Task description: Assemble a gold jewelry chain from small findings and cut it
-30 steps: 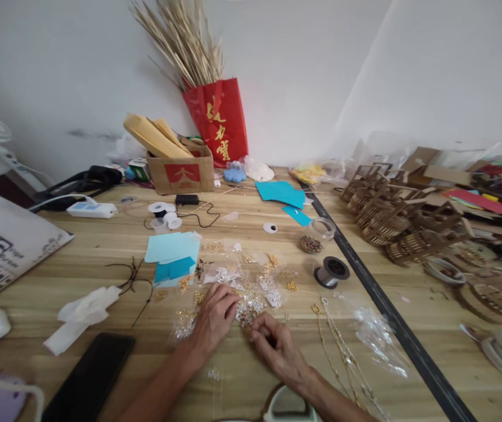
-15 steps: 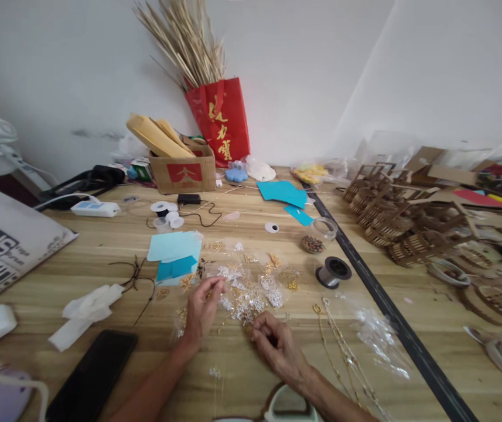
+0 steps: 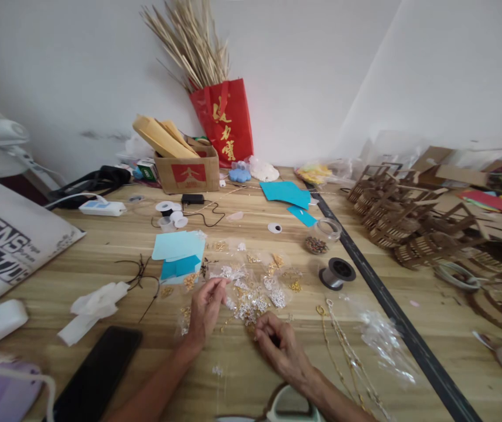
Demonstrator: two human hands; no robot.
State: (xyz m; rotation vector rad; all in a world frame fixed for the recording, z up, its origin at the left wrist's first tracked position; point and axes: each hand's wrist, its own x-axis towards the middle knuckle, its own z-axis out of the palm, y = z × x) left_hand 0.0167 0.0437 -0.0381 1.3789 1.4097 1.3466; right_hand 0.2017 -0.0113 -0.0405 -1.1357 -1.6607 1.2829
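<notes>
A pile of small silver and gold charms (image 3: pixel 249 306) lies on the wooden table between my hands, partly on clear plastic bags. At its left edge is my left hand (image 3: pixel 207 308), thumb and fingers pinched together; whatever they hold is too small to make out. My right hand (image 3: pixel 277 346) is curled at the near right side of the pile, its fingertips closed low by the charms, their contents hidden. Right of it lie gold and silver chains (image 3: pixel 342 351). A tiny clear cluster (image 3: pixel 218 370) rests in front of my hands.
Blue cards (image 3: pixel 180 249) lie behind my left hand. A wire spool (image 3: pixel 337 274) and a bead jar (image 3: pixel 316 244) stand to the right. A black phone (image 3: pixel 96 375) is at the near left. Scissors handles (image 3: pixel 292 404) show at the front edge. Small woven baskets (image 3: pixel 426 240) stand at right.
The whole view has shifted slightly, so everything appears a little further right. Both hands keep nearly the same pose by the charms.
</notes>
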